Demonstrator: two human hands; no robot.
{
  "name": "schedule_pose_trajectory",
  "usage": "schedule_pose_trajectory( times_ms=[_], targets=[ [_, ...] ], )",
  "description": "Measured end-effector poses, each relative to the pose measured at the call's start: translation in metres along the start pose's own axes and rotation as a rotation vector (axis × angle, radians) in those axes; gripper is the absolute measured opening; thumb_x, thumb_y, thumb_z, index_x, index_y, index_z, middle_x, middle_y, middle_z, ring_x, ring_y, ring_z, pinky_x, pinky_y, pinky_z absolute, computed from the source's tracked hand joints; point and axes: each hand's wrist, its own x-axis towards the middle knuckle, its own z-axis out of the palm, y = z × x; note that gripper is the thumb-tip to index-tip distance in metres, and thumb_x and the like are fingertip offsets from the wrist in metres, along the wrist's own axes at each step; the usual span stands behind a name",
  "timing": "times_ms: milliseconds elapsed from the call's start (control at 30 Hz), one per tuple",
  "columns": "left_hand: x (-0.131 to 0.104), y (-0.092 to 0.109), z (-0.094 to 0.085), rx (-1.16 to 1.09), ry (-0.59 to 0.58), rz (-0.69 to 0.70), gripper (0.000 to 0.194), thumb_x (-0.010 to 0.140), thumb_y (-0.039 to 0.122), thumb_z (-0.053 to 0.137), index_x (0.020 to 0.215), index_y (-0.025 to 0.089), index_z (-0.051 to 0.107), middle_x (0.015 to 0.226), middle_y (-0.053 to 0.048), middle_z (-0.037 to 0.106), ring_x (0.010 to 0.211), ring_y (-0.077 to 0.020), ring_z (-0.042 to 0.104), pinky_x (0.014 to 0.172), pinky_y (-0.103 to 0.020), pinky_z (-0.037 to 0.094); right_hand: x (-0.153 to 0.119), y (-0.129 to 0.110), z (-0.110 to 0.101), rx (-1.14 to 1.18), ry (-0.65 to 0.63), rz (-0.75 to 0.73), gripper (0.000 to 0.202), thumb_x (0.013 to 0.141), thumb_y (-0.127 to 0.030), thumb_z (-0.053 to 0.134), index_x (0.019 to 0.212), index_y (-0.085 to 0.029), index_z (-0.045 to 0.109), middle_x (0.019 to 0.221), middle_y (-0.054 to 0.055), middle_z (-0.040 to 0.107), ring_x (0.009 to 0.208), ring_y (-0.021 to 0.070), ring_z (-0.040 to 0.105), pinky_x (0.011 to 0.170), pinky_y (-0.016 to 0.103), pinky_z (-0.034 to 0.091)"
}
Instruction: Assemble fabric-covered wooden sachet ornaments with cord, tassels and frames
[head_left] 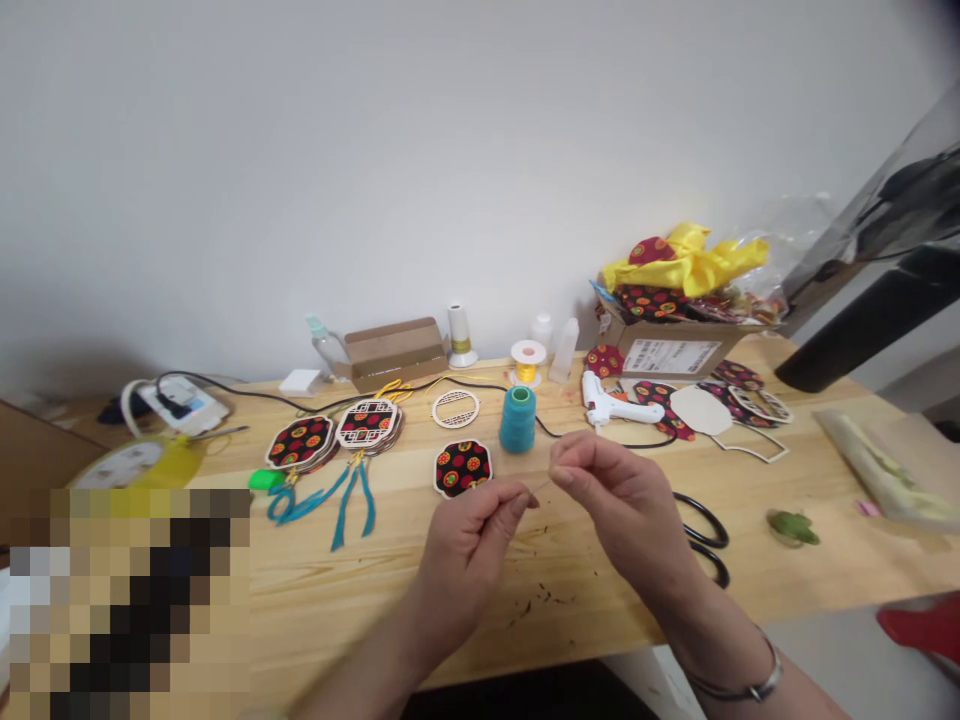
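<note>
Above the front of the wooden table, my left hand (474, 535) pinches thumb against forefinger. Facing it, my right hand (622, 505) is closed in a similar pinch. A thin pale thread (544, 487) seems to run between the two sets of fingertips; it is too fine to make out well. Just behind them stands a cone of teal thread (517, 420). A dark, flower-patterned fabric piece with a pale wooden edge (463, 469) lies beyond my left hand. Black-handled scissors (705, 535) are partly hidden by my right wrist.
At left lie stacked patterned ornaments (367, 425) with teal tassels (352, 505). A white glue gun (619, 405), its cord trailing, and a cardboard box of fabric (671, 350) stand at right. Nearer are a green leafy item (793, 527) and a yellow thread spool (527, 370).
</note>
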Motion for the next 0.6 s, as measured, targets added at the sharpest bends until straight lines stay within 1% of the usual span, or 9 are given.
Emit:
schedule_pose_trajectory(
  times_ms=[67,100,167,233,300,467,567,600],
  targets=[
    [0.001,-0.004,-0.003,0.051,-0.006,0.047,0.019,0.088,0.023,0.050,0.082,0.019,0.068,0.067,0.001,0.062,0.065,-0.0121,0.055,0.064,-0.023,0.043,0.001,-0.006,-0.007,0.037,0.028,-0.020,0.013,0.080,-0.021,0.063,0.068,-0.020,0.058,0.076,-0.002,0.058,0.072,0.0103,0.053,0.067,0.024,0.042],
    [0.003,-0.006,-0.004,0.071,-0.008,0.084,0.019,0.088,0.022,0.050,0.081,0.019,0.067,0.069,0.000,0.062,0.069,-0.0128,0.056,0.067,-0.024,0.043,0.002,-0.010,-0.011,0.049,0.044,-0.038,0.012,0.080,-0.020,0.062,0.069,-0.020,0.058,0.077,-0.003,0.059,0.074,0.0100,0.053,0.067,0.023,0.042],
    [0.006,-0.010,-0.007,0.112,0.014,0.169,0.018,0.088,0.021,0.051,0.082,0.020,0.068,0.080,-0.003,0.065,0.082,-0.0154,0.057,0.078,-0.028,0.043,0.002,-0.017,-0.019,0.054,0.086,-0.081,0.010,0.081,-0.018,0.061,0.072,-0.021,0.060,0.080,-0.003,0.059,0.076,0.0095,0.053,0.068,0.022,0.042],
    [0.009,-0.015,-0.010,0.163,0.059,0.220,0.017,0.087,0.021,0.053,0.085,0.022,0.069,0.091,-0.004,0.066,0.094,-0.0178,0.055,0.086,-0.032,0.041,0.002,-0.026,-0.025,0.042,0.141,-0.134,0.010,0.082,-0.016,0.061,0.073,-0.021,0.060,0.080,-0.003,0.058,0.076,0.0095,0.053,0.068,0.022,0.042],
    [0.011,-0.019,-0.014,0.226,0.098,0.212,0.016,0.086,0.022,0.054,0.085,0.024,0.071,0.096,-0.005,0.065,0.099,-0.0193,0.053,0.089,-0.035,0.040,0.001,-0.035,-0.031,0.020,0.203,-0.184,0.011,0.082,-0.014,0.061,0.072,-0.020,0.060,0.080,-0.002,0.058,0.077,0.0102,0.053,0.071,0.023,0.042],
    [0.013,-0.029,-0.019,0.323,0.144,0.154,0.016,0.084,0.027,0.056,0.081,0.025,0.072,0.101,-0.005,0.063,0.101,-0.0215,0.052,0.089,-0.040,0.042,-0.002,-0.059,-0.037,-0.027,0.355,-0.288,0.011,0.080,-0.012,0.061,0.071,-0.018,0.062,0.080,0.001,0.059,0.083,0.0145,0.054,0.077,0.029,0.042],
    [0.016,-0.035,-0.021,0.361,0.162,0.151,0.015,0.083,0.027,0.058,0.080,0.026,0.072,0.107,-0.005,0.061,0.102,-0.0221,0.052,0.089,-0.041,0.043,-0.003,-0.070,-0.037,-0.022,0.383,-0.337,0.014,0.080,-0.008,0.060,0.070,-0.018,0.062,0.076,0.001,0.057,0.082,0.0153,0.053,0.078,0.032,0.042],
    [0.017,-0.036,-0.021,0.387,0.173,0.148,0.015,0.083,0.026,0.058,0.082,0.026,0.072,0.110,-0.006,0.059,0.102,-0.0221,0.052,0.089,-0.041,0.043,-0.004,-0.072,-0.037,-0.031,0.387,-0.349,0.015,0.080,-0.007,0.060,0.070,-0.018,0.062,0.076,0.001,0.057,0.082,0.0153,0.053,0.077,0.032,0.042]
  ],
)
